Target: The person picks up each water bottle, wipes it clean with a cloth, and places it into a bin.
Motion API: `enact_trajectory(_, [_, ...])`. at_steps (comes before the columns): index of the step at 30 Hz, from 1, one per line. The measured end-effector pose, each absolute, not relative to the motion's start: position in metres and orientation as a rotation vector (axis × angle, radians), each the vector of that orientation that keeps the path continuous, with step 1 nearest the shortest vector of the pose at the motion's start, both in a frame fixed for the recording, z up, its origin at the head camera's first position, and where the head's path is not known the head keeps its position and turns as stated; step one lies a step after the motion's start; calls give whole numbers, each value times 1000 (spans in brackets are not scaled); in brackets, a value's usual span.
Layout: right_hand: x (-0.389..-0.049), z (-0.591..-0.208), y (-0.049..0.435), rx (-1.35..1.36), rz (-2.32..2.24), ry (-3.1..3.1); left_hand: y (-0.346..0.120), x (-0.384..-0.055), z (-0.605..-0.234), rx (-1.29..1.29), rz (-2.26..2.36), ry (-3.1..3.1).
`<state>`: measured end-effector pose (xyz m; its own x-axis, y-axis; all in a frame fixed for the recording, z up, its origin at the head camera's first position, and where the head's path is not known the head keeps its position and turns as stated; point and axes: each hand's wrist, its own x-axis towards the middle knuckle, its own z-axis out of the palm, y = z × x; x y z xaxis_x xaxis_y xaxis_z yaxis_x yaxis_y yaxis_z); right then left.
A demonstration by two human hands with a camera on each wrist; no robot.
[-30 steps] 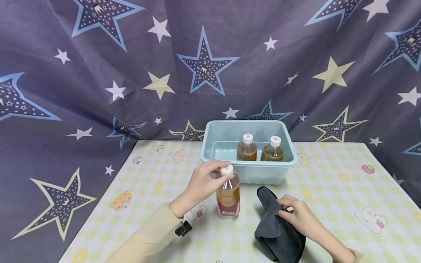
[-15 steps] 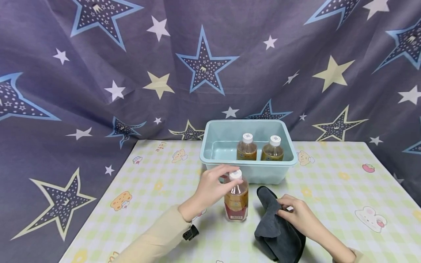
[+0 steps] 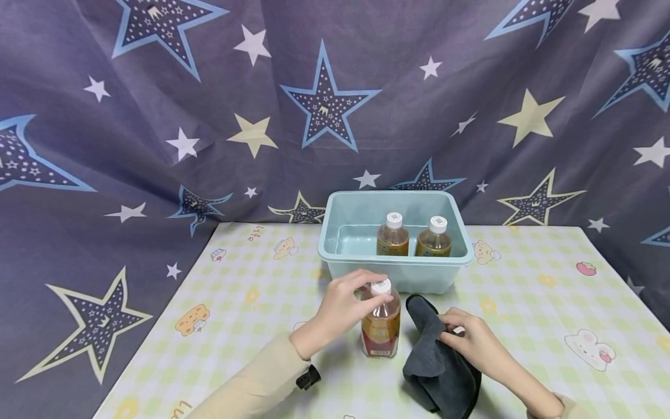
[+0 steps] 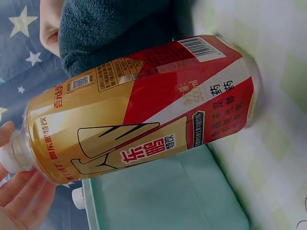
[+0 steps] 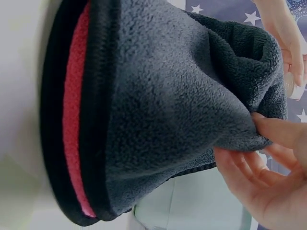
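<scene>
A plastic drink bottle (image 3: pixel 381 333) with a gold and red label and a white cap stands in front of the bin. My left hand (image 3: pixel 349 302) grips it by the cap and neck; thumb and fingers around the cap also show in the left wrist view. To its right, my right hand (image 3: pixel 473 340) pinches a dark grey cloth (image 3: pixel 439 366) between thumb and fingers. The cloth hangs in folds, its lower part near the table. Black edging and a strip of red (image 5: pixel 76 105) show along the cloth in the right wrist view.
A light blue plastic bin (image 3: pixel 345 269) stands at the table's back edge. Inside its right half are two upright bottles, one (image 3: pixel 392 240) left of the other (image 3: pixel 434 241). A checked cloth (image 3: pixel 251 326) covers the table, and a star-patterned curtain (image 3: pixel 293 174) hangs behind.
My left hand has brought the bottle rightward and a little nearer to me, closer to the cloth. My right hand and the grey cloth have shifted only slightly left.
</scene>
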<state>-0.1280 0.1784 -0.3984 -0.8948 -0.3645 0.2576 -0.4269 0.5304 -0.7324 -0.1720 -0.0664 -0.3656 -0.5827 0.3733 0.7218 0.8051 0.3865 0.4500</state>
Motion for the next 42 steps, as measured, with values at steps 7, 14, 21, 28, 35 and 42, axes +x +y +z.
enact_trajectory(7, [-130,-393,175,702,1311,-2663,-64,-171,-366,-1055,-1092,-2104])
enact_trajectory(14, [-132,-383,170,743,1326,-2625,-64,-170,-365,-1064,-1085,-2102])
enact_trajectory(21, [-136,-371,164,753,1315,-2578,-64,-171,-365,-1078,-1070,-2082])
enact_trajectory(28, [-140,-361,157,792,1303,-2569,-63,-171,-366,-1068,-1014,-2069])
enact_trajectory(35, [-141,-353,151,801,1281,-2613,-63,-171,-366,-1061,-1016,-2084])
enact_trajectory(42, [-141,-355,144,806,1207,-2647,-64,-171,-365,-1069,-1016,-2078])
